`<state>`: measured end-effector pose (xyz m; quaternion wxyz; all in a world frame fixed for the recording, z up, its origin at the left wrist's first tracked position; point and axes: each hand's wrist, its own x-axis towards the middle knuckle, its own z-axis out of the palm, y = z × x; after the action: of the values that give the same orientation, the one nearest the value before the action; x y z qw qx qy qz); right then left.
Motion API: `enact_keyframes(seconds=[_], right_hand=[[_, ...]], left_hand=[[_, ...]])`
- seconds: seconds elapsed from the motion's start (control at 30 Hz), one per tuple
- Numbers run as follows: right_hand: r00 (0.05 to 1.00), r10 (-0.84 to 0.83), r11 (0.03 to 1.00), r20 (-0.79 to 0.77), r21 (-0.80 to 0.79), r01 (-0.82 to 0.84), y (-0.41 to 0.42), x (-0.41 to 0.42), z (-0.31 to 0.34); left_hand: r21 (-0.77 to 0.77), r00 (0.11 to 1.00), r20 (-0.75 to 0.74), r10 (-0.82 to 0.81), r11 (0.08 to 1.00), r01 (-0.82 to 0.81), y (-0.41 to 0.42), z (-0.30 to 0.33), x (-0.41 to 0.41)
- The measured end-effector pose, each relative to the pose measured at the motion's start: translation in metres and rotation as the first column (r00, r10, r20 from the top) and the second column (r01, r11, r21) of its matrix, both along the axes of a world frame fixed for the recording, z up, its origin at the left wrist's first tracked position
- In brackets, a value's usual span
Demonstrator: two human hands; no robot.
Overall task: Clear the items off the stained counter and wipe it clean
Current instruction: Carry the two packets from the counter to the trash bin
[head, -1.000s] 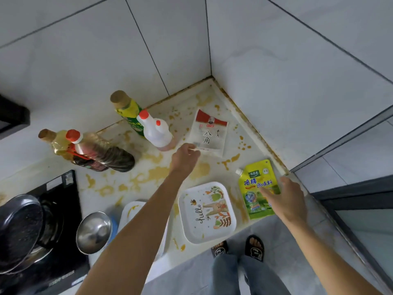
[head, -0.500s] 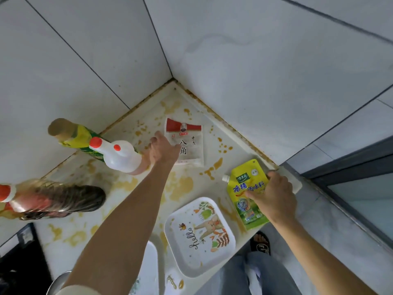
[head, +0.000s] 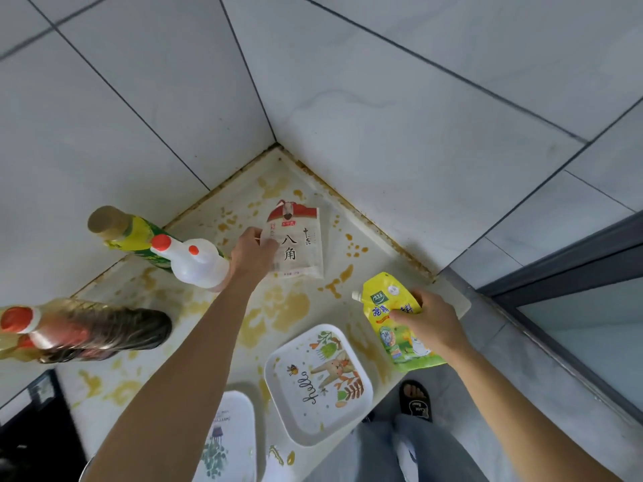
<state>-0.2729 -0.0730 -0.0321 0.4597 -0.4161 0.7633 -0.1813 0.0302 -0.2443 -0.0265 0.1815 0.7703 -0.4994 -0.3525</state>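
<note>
While left hand [head: 252, 253] fingers pinch white spice packet [head: 295, 247] edge, right hand [head: 429, 321] grips yellow pouch [head: 389, 307], stained counter [head: 288, 304] beneath.

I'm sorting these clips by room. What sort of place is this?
Most likely a home kitchen: a stained white counter set in a tiled corner, bottles such as the dark red-capped sauce bottle, and the black stove edge at lower left.
</note>
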Motion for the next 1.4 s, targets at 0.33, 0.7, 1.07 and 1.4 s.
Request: enact_keyframes(seconds=[0.33, 0.7, 1.07, 1.4], right_hand=[[0.984, -0.066, 0.998, 0.165, 0.023, 0.063, 0.045, -0.018, 0.036], [0.984, 0.154, 0.98, 0.093, 0.109, -0.164, 0.096, -0.039, 0.047], [0.507, 0.862, 0.498, -0.006, 0.19, -0.846, 0.084, 0.05, 0.038], [-0.063, 0.998, -0.063, -0.001, 0.1, -0.993, 0.185, 0.206, 0.023]], left_hand=[[0.077, 0.849, -0.441, 0.291, 0.955, -0.288, 0.156, 0.04, 0.023], [0.256, 0.524, -0.569, 0.634, 0.742, -0.62, 0.378, 0.016, 0.032], [0.316, 0.119, -0.379, 0.918, 0.249, -0.915, 0.575, -0.015, -0.041], [0.287, -0.316, -0.094, 0.944, -0.278, -0.917, 0.761, -0.034, -0.178]])
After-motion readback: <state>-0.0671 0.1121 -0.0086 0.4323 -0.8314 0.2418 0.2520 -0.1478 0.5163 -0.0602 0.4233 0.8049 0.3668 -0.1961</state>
